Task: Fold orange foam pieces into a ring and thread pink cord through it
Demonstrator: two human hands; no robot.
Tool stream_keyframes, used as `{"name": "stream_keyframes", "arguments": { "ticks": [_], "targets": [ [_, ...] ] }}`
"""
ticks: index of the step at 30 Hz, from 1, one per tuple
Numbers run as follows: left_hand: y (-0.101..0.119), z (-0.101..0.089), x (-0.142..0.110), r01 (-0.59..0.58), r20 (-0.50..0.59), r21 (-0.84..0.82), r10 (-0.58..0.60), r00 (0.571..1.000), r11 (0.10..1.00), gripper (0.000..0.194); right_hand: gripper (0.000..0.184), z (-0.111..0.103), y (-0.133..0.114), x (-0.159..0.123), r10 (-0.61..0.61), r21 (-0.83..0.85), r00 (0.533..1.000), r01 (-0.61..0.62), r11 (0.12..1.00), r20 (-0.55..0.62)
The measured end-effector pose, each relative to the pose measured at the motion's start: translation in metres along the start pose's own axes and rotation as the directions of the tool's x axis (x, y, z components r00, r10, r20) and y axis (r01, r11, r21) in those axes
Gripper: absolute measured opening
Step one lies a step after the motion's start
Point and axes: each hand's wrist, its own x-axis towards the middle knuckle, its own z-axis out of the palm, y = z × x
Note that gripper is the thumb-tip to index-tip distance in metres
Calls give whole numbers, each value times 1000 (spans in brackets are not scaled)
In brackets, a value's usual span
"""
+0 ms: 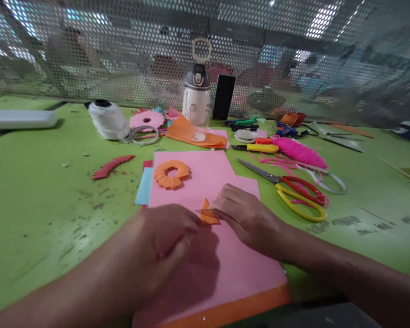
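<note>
"From the head view, what surrounds the work?"

"A pleated orange paper ring lies beyond the hands on a flat pink paper sheet. Right of it rest metal scissors with red and yellow handles and a fuzzy magenta yarn bundle. A clear bottle with a grey lid stands farther back."

"And the small folded orange paper piece?"

"Over the sheet, between the left hand and right hand. Its tip points away from the person, long axis likewise; its edges look crisp, the shape triangular."

"The grip?"

"Both hands' fingers bunch at its sides; pinching or merely pressing, I cannot tell."
</note>
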Motion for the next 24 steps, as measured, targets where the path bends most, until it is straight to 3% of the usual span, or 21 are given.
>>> {"name": "stream_keyframes", "arguments": {
  "ticks": [4,7,10,12,16,20,24],
  "targets": [
    [-11,-13,34,225,52,17,-225,973,974,32,20,-3,-3,1,-22,-39,1000,22,999,5],
    [-11,-5,54,192,163,126,-212,964,973,38,20,-3,-3,1,-46,-66,999,46,997,1],
    [-9,5,60,175,141,157,-197,970,972,39,20,-3,-2,0,-56,-72,998,55,996,-3],
    [-11,9,61,198,108,82,-206,972,977,36,20,-4,-2,0,-57,-66,998,56,996,0],
    [-17,15,59,296,112,-271,-275,955,916,31,22,-5,-4,1,-57,-62,998,58,996,7],
    [-18,18,50,208,43,-326,-206,978,922,29,22,-3,-3,1,-84,-89,996,81,993,-35],
    [-17,20,38,71,-15,-347,-81,997,935,47,21,-1,-2,-3,-126,-164,991,119,979,-34]
  ]
}}
